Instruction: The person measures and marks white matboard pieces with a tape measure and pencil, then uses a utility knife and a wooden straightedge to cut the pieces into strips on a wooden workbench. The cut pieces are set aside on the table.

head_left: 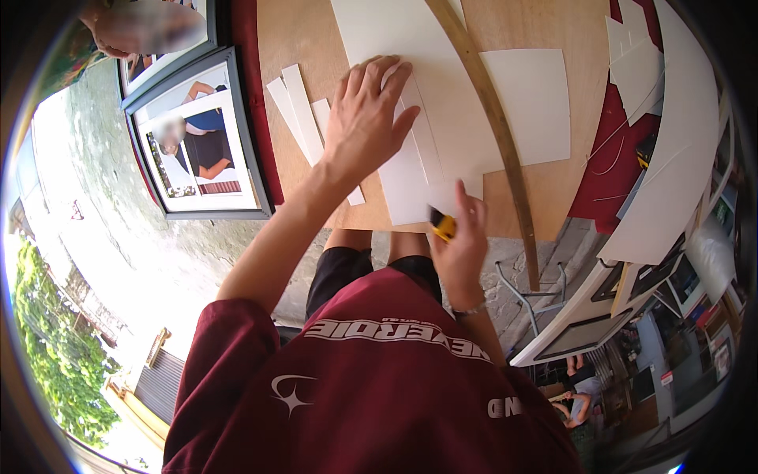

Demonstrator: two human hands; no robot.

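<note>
My left hand (368, 118) lies flat on a large white board (450, 87), its fingers stretched forward and the thumb out to the side. A thin straight cut or scored line (421, 142) runs along the board beside that thumb. In my right hand (466, 245) is a yellow and black utility knife (446, 228), held just off the board's near edge with the index finger extended. The blade's tip is too small to make out. A long wooden strip (496, 118), bent by the lens, crosses the board's right part and overhangs the table's near edge.
Narrow white offcuts (297, 99) lie left of my left hand on the wooden tabletop (584, 39). A white rectangle (537, 107) rests right of the wooden strip. Framed photographs (237, 209) stand at the left. More white sheets (671, 182) are on red cloth at the right.
</note>
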